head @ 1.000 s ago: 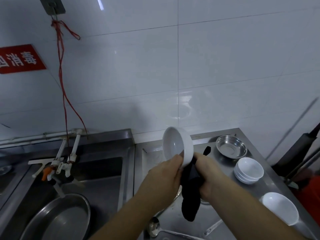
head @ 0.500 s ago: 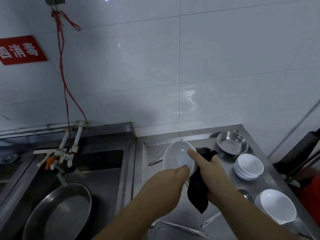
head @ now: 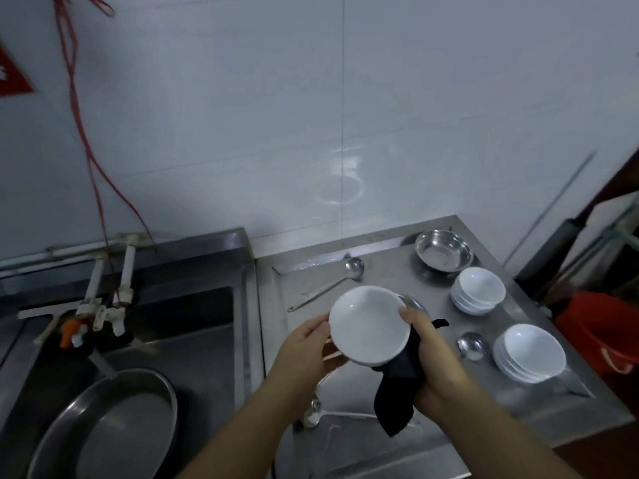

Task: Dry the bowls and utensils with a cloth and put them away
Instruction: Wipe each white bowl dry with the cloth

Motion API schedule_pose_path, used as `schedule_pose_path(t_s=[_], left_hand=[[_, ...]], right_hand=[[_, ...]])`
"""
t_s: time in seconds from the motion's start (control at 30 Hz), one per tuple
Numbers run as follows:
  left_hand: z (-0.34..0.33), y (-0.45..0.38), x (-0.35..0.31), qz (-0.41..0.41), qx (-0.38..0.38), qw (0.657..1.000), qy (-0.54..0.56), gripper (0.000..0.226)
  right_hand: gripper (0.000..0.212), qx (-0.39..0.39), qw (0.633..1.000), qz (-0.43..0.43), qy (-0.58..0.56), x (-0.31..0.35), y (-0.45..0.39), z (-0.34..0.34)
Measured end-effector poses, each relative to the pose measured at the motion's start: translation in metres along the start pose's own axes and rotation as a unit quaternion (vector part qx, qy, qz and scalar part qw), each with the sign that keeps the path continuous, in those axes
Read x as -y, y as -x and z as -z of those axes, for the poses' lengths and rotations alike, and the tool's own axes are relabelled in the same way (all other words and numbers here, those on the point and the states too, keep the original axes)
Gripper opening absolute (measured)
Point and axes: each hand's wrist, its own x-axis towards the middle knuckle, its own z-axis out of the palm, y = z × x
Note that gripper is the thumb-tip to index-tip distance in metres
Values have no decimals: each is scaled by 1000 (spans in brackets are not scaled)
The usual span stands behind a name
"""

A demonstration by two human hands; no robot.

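Observation:
I hold a white bowl (head: 368, 323) above the steel counter (head: 390, 274), its opening facing up toward me. My left hand (head: 307, 354) grips its left rim and underside. My right hand (head: 432, 354) holds a black cloth (head: 397, 385) against the bowl's right side and bottom, thumb on the rim. The cloth's loose end hangs down below the bowl. Two stacks of white bowls sit to the right: a small stack (head: 479, 288) and a wider stack (head: 529, 350). A steel bowl (head: 443, 250) stands at the back.
A long ladle (head: 332, 281) lies behind the bowl, a spoon (head: 472, 345) sits beside the wider stack, another spoon (head: 313, 411) lies below my left wrist. The sink (head: 193, 340) at left holds a large steel basin (head: 103, 426) under the taps (head: 103, 299). A red bucket (head: 601, 326) stands right.
The bowl has turned from nearly upright on edge to opening upward and come lower and closer. My right hand with the cloth moved from the bowl's back to its right side and bottom.

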Motion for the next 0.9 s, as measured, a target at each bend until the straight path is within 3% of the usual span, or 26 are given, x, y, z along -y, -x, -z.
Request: schedule_pose_path(t_s=[0.13,0.37,0.6,0.9], left_hand=[[-12,-1,17,38,32,998,50,21],[-75,7,35,25,103,994,-15,18],[-191,31,74,-7,129,990,-61,23],[-324,48,135,25,126,987,-93,20]], right_hand=[[45,-57,998,5,-13,-6,15,30],[52,-116,992,37,-37,18,48,101],[49,-204,969,138,-30,61,81,220],[41,-291,944,153,2,93,112,351]])
